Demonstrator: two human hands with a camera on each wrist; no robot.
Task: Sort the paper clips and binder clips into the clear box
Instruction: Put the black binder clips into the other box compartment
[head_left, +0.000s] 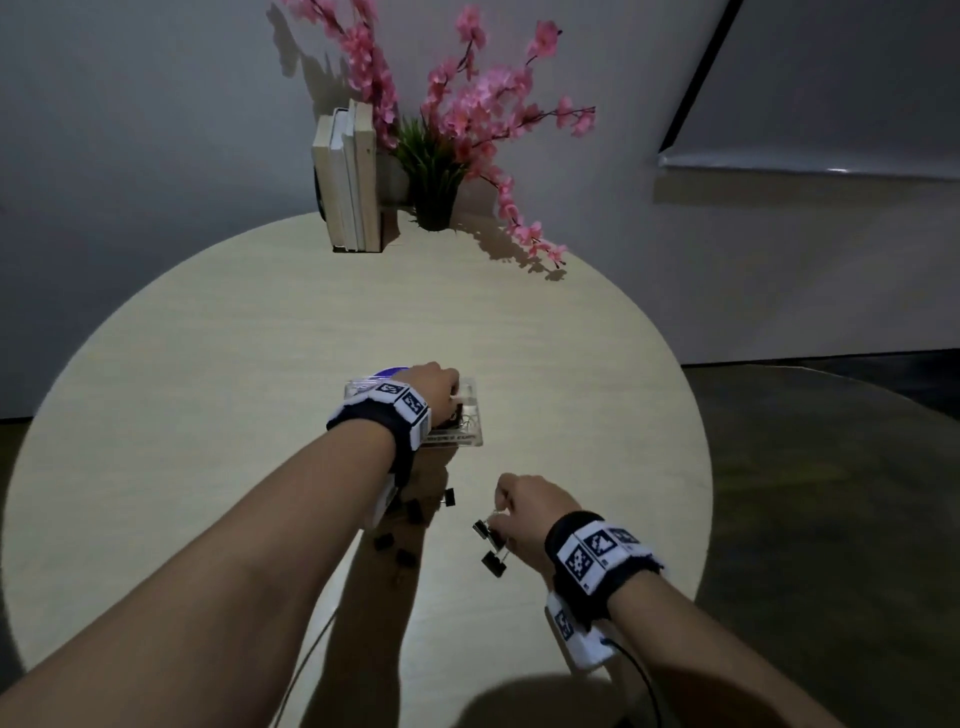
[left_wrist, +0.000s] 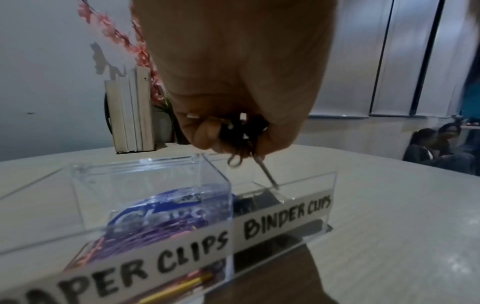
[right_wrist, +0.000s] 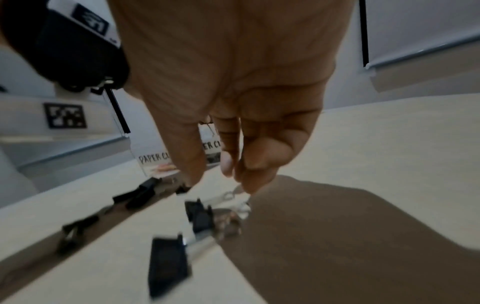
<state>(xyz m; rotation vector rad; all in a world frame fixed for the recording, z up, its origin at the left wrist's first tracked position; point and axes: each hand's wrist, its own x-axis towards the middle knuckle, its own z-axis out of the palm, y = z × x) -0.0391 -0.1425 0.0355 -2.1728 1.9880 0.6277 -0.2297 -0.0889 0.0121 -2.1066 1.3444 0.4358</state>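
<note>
The clear two-part box (head_left: 464, 439) stands mid-table, labelled PAPER CLIPS and BINDER CLIPS. My left hand (head_left: 451, 391) hovers over its right compartment (left_wrist: 306, 183) and grips a bunch of black binder clips (left_wrist: 242, 128), wire handles dangling into the box. The left compartment (left_wrist: 155, 170) holds coloured paper clips (left_wrist: 179, 286) and a blue pack. Nearer me, my right hand (head_left: 503, 506) pinches the wire handle (right_wrist: 230, 194) of a black binder clip (head_left: 488, 535), just above the table. Another clip (head_left: 493, 564) lies beside it. Several more binder clips (head_left: 414, 510) lie under my left forearm.
The round pale wooden table (head_left: 234, 338) bears upright books (head_left: 348, 182) and a pot of pink flowers (head_left: 441, 156) at its far edge. Cables hang from the wrist cameras near the front edge. People sit in the background (left_wrist: 439, 148) beyond the table.
</note>
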